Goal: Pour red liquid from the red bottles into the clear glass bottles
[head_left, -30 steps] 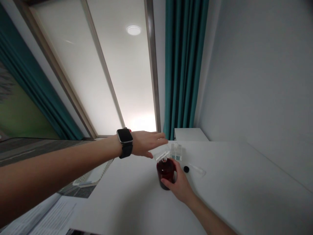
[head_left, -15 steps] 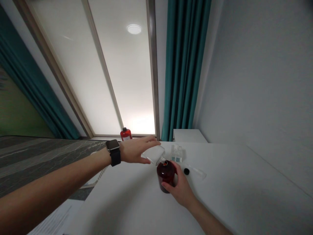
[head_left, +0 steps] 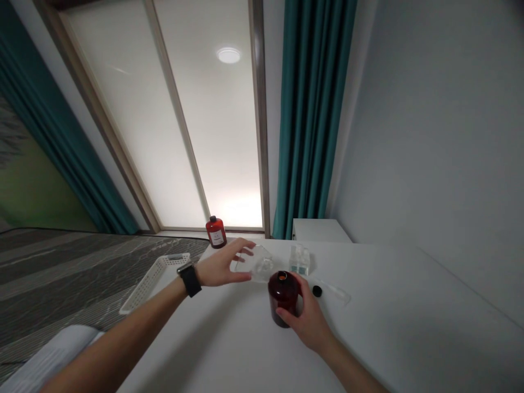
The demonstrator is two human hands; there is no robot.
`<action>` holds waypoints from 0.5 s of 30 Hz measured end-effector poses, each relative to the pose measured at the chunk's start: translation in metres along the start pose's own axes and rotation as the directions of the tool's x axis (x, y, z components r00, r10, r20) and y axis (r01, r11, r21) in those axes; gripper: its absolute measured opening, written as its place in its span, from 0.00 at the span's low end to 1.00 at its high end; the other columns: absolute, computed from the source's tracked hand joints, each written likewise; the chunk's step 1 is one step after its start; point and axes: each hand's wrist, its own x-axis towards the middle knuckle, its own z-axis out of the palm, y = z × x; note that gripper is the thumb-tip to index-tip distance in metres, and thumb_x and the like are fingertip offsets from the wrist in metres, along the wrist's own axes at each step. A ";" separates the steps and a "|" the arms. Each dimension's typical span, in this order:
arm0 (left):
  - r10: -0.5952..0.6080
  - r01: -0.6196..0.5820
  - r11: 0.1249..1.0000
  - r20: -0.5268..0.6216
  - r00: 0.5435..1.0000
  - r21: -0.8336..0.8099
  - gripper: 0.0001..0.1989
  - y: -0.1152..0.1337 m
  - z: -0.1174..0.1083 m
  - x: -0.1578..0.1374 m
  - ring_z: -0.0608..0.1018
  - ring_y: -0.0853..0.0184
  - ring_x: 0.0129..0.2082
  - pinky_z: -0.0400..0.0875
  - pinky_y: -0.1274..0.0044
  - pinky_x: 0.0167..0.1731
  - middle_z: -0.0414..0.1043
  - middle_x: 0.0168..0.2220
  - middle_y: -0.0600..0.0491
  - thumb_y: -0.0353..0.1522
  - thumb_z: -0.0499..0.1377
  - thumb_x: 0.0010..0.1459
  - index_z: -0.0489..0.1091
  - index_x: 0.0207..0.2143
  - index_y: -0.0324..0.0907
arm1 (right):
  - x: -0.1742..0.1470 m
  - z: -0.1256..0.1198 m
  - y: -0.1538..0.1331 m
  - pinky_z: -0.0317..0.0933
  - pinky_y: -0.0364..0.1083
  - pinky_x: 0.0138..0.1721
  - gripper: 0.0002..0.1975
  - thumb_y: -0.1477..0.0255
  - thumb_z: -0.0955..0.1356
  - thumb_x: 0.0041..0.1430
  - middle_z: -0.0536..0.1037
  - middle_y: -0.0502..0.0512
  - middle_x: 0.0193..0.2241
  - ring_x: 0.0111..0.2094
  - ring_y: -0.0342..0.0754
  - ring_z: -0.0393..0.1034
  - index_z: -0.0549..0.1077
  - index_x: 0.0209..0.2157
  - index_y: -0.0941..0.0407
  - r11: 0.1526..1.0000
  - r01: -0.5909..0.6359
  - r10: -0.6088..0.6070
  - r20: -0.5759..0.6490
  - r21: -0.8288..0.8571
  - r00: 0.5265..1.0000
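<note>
My right hand [head_left: 305, 314] is wrapped around a dark amber bottle [head_left: 282, 300], which stands upright on the white table with its mouth uncapped. To its left, my left hand [head_left: 223, 266], wearing a black watch, has its thumb and fingers around the side of a clear bottle [head_left: 262, 265]. The clear bottle is at the table surface, and its outline is faint against the white. A small black cap [head_left: 317, 291] lies just right of the amber bottle. Near the cap is a clear plastic dropper [head_left: 338, 293], also hard to make out.
Behind the amber bottle stand small clear containers [head_left: 300, 259]. A capped red-amber bottle [head_left: 215, 232] with a white label is at the table's far left corner. A white basket [head_left: 143, 286] and printed paper [head_left: 53, 355] are at the left. A white cabinet [head_left: 319, 229] stands beyond the table.
My left hand has moved the clear bottle from its tilt over the amber bottle's mouth, left and down to the table. The right hand still holds the amber bottle. The view has shifted slightly.
</note>
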 end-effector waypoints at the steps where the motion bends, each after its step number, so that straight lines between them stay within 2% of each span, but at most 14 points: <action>1: -0.023 0.021 0.996 -0.025 0.999 -0.089 0.29 -0.007 0.006 -0.004 0.73 0.56 0.54 0.73 0.61 0.49 0.61 0.58 0.44 0.37 0.67 0.54 0.61 0.56 0.48 | 0.000 0.000 0.000 0.54 0.62 0.62 0.37 0.73 0.73 0.46 0.69 0.63 0.59 0.60 0.60 0.64 0.59 0.59 0.52 1.000 0.005 -0.005 -0.001 0.001 1.000; 4: -0.100 0.068 0.935 -0.075 0.992 -0.349 0.27 -0.025 0.028 -0.014 0.74 0.56 0.53 0.71 0.60 0.51 0.65 0.54 0.44 0.37 0.67 0.55 0.60 0.54 0.47 | 0.000 0.000 0.000 0.54 0.63 0.62 0.37 0.73 0.73 0.47 0.69 0.62 0.58 0.59 0.60 0.64 0.60 0.58 0.52 1.000 0.003 -0.003 0.002 -0.009 1.000; 6: -0.123 0.051 0.850 -0.102 0.987 -0.524 0.28 -0.036 0.045 -0.017 0.76 0.56 0.51 0.71 0.60 0.51 0.69 0.50 0.44 0.40 0.67 0.55 0.59 0.52 0.45 | 0.000 -0.001 -0.001 0.53 0.63 0.62 0.36 0.72 0.73 0.47 0.69 0.62 0.58 0.60 0.61 0.63 0.60 0.58 0.52 1.000 -0.014 0.014 0.001 -0.024 1.000; 8: -0.161 -0.008 0.761 -0.200 0.966 -0.648 0.27 -0.048 0.063 -0.018 0.75 0.54 0.53 0.71 0.61 0.51 0.69 0.50 0.44 0.42 0.67 0.55 0.59 0.50 0.45 | -0.001 -0.002 -0.002 0.51 0.63 0.63 0.37 0.71 0.73 0.47 0.68 0.62 0.59 0.61 0.61 0.62 0.59 0.58 0.52 0.999 -0.037 0.037 0.002 -0.038 0.999; 12: -0.285 -0.145 0.660 -0.425 0.859 -0.737 0.25 -0.070 0.091 -0.016 0.75 0.53 0.52 0.74 0.62 0.47 0.70 0.48 0.46 0.47 0.64 0.56 0.60 0.48 0.45 | -0.004 -0.002 -0.002 0.51 0.63 0.63 0.38 0.72 0.72 0.47 0.66 0.62 0.61 0.62 0.60 0.61 0.56 0.60 0.52 0.996 -0.074 0.074 0.006 -0.044 0.997; 15: -0.289 -0.171 0.661 -0.459 0.840 -0.730 0.25 -0.078 0.098 -0.017 0.75 0.54 0.52 0.72 0.60 0.51 0.70 0.49 0.47 0.46 0.64 0.57 0.60 0.49 0.45 | -0.006 0.000 0.001 0.53 0.62 0.62 0.38 0.72 0.72 0.47 0.67 0.63 0.60 0.61 0.60 0.61 0.58 0.59 0.52 0.997 -0.061 0.061 -0.016 -0.040 0.998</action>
